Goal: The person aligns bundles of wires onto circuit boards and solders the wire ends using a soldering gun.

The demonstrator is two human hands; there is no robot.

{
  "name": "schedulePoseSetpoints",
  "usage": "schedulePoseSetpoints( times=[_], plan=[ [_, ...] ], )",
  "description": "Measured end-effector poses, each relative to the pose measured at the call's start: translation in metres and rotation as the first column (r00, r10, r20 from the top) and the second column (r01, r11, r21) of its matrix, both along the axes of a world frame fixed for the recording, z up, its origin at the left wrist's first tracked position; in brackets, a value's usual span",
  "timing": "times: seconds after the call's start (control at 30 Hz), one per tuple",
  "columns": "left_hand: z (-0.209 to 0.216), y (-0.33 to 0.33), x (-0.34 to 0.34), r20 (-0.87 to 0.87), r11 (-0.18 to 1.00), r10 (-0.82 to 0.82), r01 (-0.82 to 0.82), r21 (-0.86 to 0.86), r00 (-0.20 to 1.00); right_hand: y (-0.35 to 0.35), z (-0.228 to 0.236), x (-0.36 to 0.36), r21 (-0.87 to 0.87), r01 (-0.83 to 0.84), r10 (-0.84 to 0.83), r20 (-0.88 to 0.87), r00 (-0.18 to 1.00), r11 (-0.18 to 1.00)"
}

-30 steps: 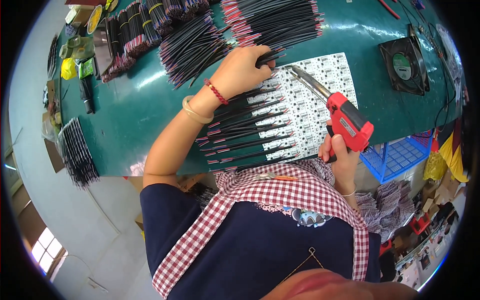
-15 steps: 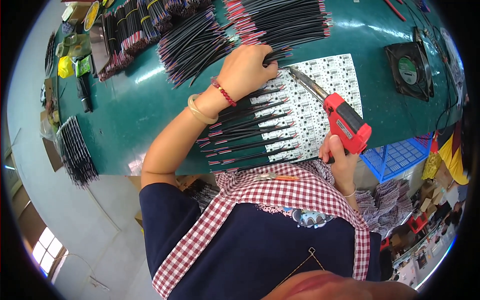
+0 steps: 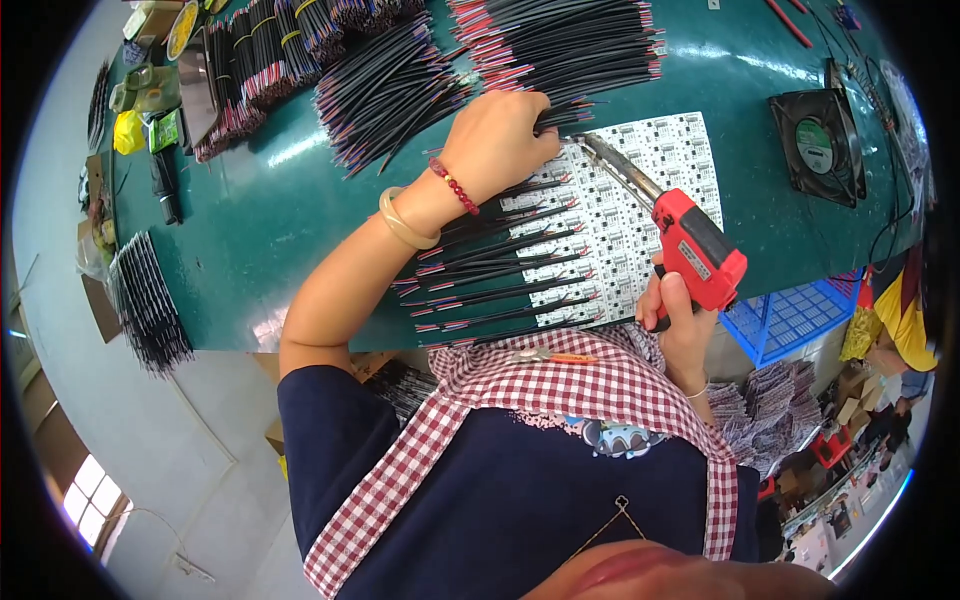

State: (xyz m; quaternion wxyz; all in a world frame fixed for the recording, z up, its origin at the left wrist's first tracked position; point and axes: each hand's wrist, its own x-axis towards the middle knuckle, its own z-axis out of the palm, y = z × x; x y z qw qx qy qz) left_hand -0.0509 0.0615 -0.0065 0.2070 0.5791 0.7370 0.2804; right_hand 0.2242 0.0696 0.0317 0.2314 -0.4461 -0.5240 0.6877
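My right hand [image 3: 682,325] grips a red and black soldering gun [image 3: 703,250], its long metal nose pointing up and left. The tip meets the far left corner of a white panel of small circuit boards [image 3: 650,210], right beside the fingertips of my left hand [image 3: 503,143]. Those fingers are closed in a pinch around a black cable [image 3: 570,112], whose end at the board they partly hide. Down the panel's left edge, several black cables [image 3: 500,270] with red and blue wire ends lie in a row, their right ends on the boards.
Loose black cables [image 3: 390,95] and a wide pile of them [image 3: 580,45] lie beyond my left hand, with tied bundles [image 3: 260,50] farther left. A black fan [image 3: 818,145] stands at the right. Below the table edge is a blue plastic basket [image 3: 795,325].
The soldering gun has shifted very slightly right and down, its tip still at the panel's corner. My left hand has edged a little to the right.
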Motion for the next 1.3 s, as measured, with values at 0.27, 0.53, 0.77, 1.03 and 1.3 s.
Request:
schedulePoseSetpoints(
  times=[0.27,0.53,0.77,1.03,1.3],
  plan=[
    [0.002,0.001,-0.001,-0.002,1.000,-0.005,0.005,-0.024,1.000,0.000,0.002,-0.002,-0.013,-0.022,0.022,0.005,1.000,1.000],
    [0.004,0.002,-0.002,-0.022,0.998,-0.019,0.018,-0.054,1.000,-0.003,0.006,0.000,-0.067,0.096,-0.105,-0.151,0.983,0.993],
    [0.010,0.002,-0.001,-0.022,0.995,-0.002,0.000,-0.097,1.000,-0.003,-0.001,0.009,-0.035,-0.003,-0.001,-0.110,0.994,0.999],
    [0.015,-0.003,0.009,-0.112,0.999,0.010,-0.015,-0.042,0.994,-0.008,-0.002,0.009,-0.108,0.069,-0.084,-0.143,0.986,0.992],
    [0.013,-0.004,0.017,-0.183,0.998,0.046,-0.054,-0.041,0.982,-0.009,-0.009,0.008,-0.078,0.033,-0.039,-0.079,0.996,0.996]
  ],
)
